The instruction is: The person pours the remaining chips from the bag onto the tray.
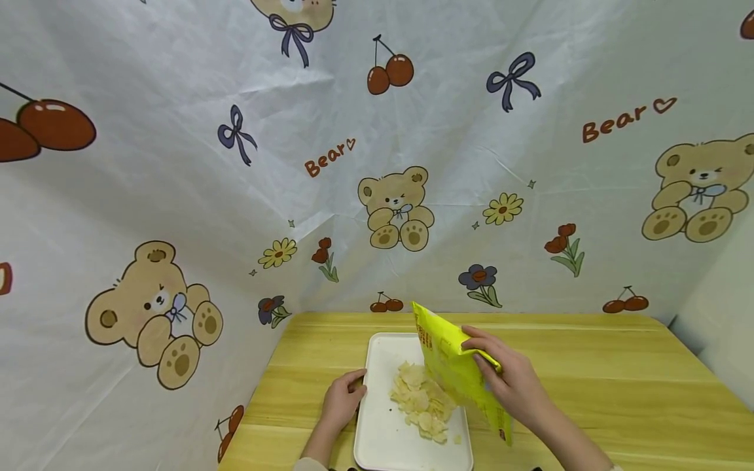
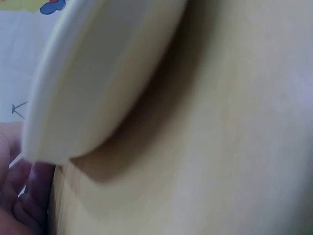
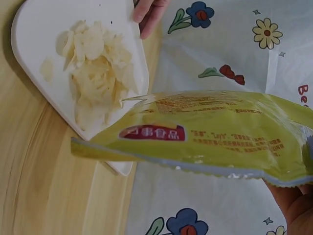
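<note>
In the head view a white tray (image 1: 377, 432) lies on the wooden table with a pile of potato chips (image 1: 419, 399) on it. My left hand (image 1: 343, 399) holds the tray's left rim between thumb and fingers; the left wrist view shows its fingers (image 2: 19, 196) at the tray's edge (image 2: 98, 88). A bright yellow chip bag (image 1: 448, 360) is gripped by my right hand (image 1: 511, 376), tilted over the tray's right side. From the right wrist, the bag (image 3: 210, 132) shows its torn end towards the chips (image 3: 98, 73). The bag's inside is hidden.
The wooden table (image 1: 618, 386) extends to both sides of the tray. A white cloth (image 1: 448, 261) printed with bears, flowers and cherries hangs behind the table and along its left. A few small crumbs and a loose chip (image 1: 457, 439) lie apart from the pile.
</note>
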Motion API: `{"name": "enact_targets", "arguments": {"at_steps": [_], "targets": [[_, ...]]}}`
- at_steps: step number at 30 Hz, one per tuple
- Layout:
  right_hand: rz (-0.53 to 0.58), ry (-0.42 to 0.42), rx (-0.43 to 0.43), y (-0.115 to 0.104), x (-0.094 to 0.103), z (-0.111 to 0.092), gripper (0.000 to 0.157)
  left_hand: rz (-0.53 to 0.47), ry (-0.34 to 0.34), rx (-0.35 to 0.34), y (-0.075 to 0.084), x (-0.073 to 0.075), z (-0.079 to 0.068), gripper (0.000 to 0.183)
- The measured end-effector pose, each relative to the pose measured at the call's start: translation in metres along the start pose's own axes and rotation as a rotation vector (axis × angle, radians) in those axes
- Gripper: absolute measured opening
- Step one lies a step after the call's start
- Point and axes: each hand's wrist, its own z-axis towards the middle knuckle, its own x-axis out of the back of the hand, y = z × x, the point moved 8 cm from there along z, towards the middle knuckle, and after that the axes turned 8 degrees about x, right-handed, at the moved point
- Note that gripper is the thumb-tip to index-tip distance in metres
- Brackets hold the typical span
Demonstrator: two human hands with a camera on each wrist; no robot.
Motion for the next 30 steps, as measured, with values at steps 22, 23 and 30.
{"name": "enact_targets", "arguments": {"at_steps": [22, 23, 30], "targets": [[-0.085, 0.05, -0.042, 0.025, 0.034, -0.022, 0.039, 0.006, 0.002, -0.001, 0.002, 0.001, 0.002, 0.038], [-0.093, 0.051, -0.039, 0.026, 0.036, -0.023, 0.039, 0.005, 0.002, -0.001, 0.002, 0.001, 0.002, 0.038], [-0.135, 0.035, -0.056, 0.036, 0.041, -0.034, 0.04, 0.001, 0.008, 0.005, 0.0, 0.001, 0.0, 0.037]]}}
